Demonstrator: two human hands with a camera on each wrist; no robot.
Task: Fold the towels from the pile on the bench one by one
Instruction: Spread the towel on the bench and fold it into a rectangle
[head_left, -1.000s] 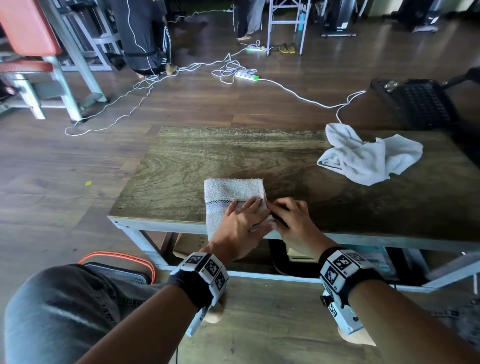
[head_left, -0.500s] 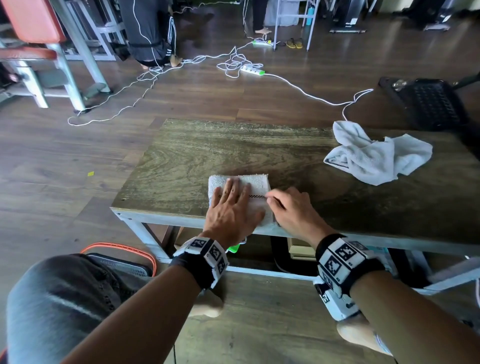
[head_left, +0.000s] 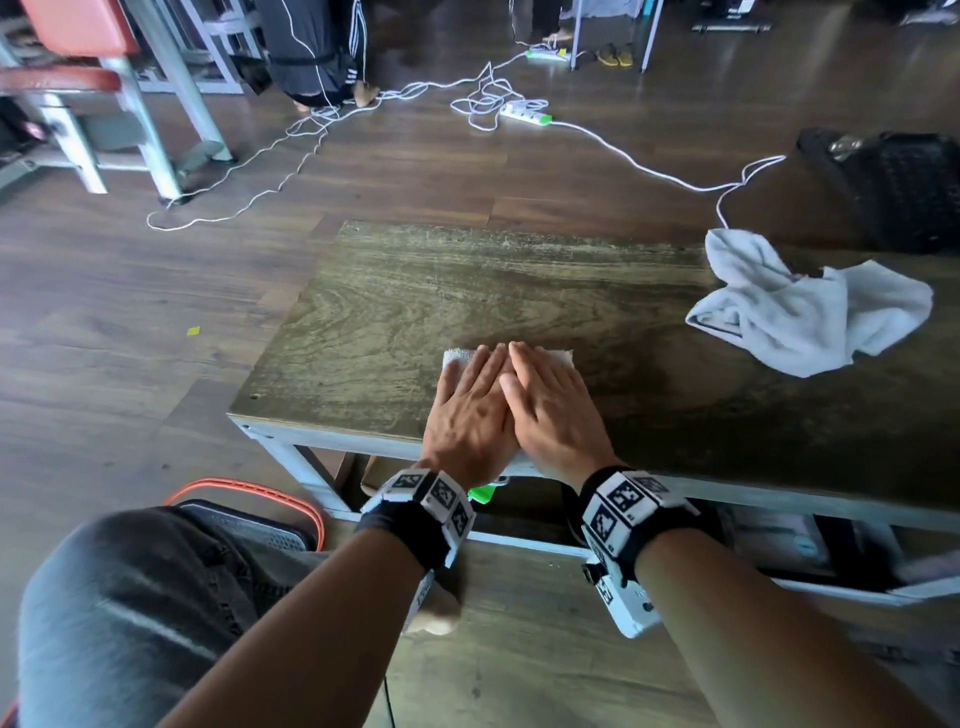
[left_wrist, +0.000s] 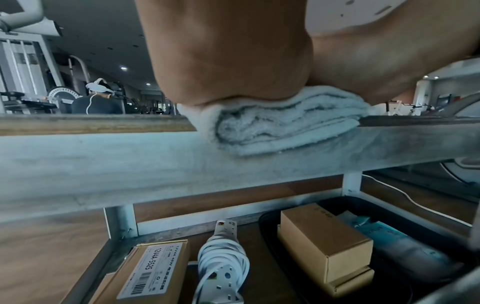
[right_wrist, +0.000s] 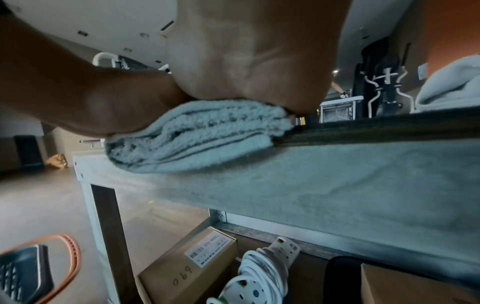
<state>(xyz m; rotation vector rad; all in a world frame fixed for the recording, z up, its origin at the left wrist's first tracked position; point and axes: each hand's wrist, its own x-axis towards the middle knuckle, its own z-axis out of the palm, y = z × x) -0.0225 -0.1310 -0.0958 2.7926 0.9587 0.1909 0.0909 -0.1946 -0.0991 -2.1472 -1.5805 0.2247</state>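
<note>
A folded white towel (head_left: 457, 357) lies at the near edge of the wooden bench (head_left: 395, 312), its layered end hanging slightly over the front rail (left_wrist: 280, 127) (right_wrist: 197, 137). My left hand (head_left: 470, 400) and right hand (head_left: 545, 400) lie flat side by side on top of it, fingers straight, pressing it down. They cover nearly all of it in the head view. In both wrist views the heels of the palms squash the stack. A crumpled white towel (head_left: 800, 312) lies loose at the bench's far right.
White cables and a power strip (head_left: 524, 111) trail over the wooden floor beyond the bench. Under the bench sit cardboard boxes (left_wrist: 324, 246) and a coiled extension lead (left_wrist: 223, 261). A black bag (head_left: 904, 182) stands at right, an orange-rimmed basket (head_left: 249, 499) near my knee.
The towel went from a longer strip to a shorter, thicker stack. Both hands moved from pinching its near part to lying flat together on top, pressing.
</note>
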